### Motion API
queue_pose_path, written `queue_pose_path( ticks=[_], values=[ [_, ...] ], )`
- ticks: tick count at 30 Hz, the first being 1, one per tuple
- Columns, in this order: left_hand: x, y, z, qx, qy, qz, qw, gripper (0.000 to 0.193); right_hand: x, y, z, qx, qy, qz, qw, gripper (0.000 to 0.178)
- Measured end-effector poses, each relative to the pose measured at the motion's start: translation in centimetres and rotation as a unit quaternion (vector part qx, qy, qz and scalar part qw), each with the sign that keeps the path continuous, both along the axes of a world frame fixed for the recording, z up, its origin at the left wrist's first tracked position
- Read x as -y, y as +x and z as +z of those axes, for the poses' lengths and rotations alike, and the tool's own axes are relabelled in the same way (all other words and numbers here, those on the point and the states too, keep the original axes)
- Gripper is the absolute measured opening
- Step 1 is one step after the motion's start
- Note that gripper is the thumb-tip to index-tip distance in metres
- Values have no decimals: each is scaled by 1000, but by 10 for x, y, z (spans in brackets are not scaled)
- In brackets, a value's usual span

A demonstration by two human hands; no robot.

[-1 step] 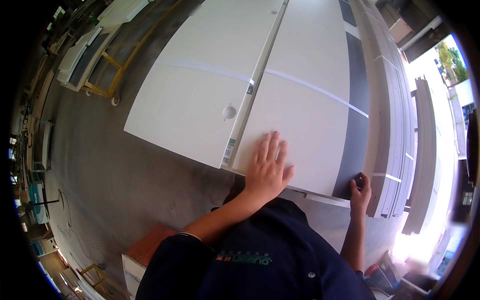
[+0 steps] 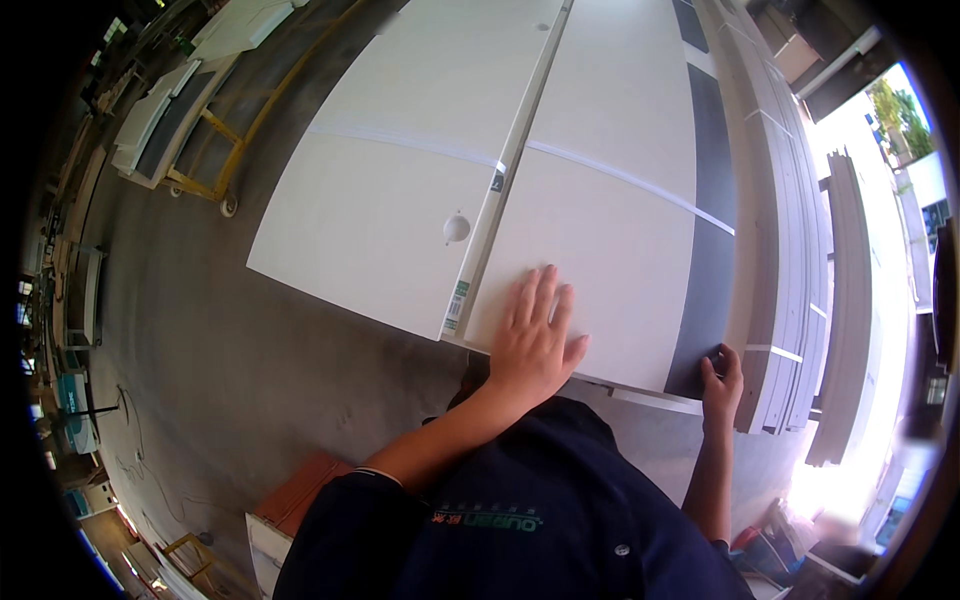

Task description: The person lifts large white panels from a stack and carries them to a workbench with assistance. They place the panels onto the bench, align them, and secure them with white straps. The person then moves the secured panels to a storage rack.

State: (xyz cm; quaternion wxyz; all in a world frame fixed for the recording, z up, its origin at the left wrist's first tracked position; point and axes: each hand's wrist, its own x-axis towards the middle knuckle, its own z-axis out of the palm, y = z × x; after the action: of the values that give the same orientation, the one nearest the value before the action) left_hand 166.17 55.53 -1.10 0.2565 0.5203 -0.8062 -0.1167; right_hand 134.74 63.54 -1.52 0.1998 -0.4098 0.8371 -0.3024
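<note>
My left hand (image 2: 533, 340) lies flat with fingers stretched on a long white panel (image 2: 610, 240), close to its near end. At that panel's near right corner, my right hand (image 2: 722, 388) is curled beside a dark grey band (image 2: 708, 270). A small dark thing shows between its thumb and fingers; I cannot make out what it is. To the left lies a second white panel (image 2: 370, 210) with a round hole (image 2: 457, 228) and a label (image 2: 456, 304) by its edge. Pale straps (image 2: 615, 180) cross both panels.
Stacks of long strapped boards (image 2: 775, 370) stand right of the panels, with more boards (image 2: 845, 330) beyond them. A yellow wheeled cart (image 2: 222, 160) carrying panels is at the far left. A reddish-brown box-like thing (image 2: 300, 490) sits at lower left on the grey floor (image 2: 200, 330).
</note>
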Motion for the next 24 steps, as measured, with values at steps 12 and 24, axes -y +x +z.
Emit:
queue_pose_path(
  ticks=[12, 24],
  values=[
    [25, -1, 1, 48, 12, -32, 998, 65, 43, 78, 12, -338, 29, 219, 915, 57],
    [-20, -12, 6, -22, -77, -4, 997, 46, 15, 59, 26, -233, -143, 241, 931, 52]
  ],
)
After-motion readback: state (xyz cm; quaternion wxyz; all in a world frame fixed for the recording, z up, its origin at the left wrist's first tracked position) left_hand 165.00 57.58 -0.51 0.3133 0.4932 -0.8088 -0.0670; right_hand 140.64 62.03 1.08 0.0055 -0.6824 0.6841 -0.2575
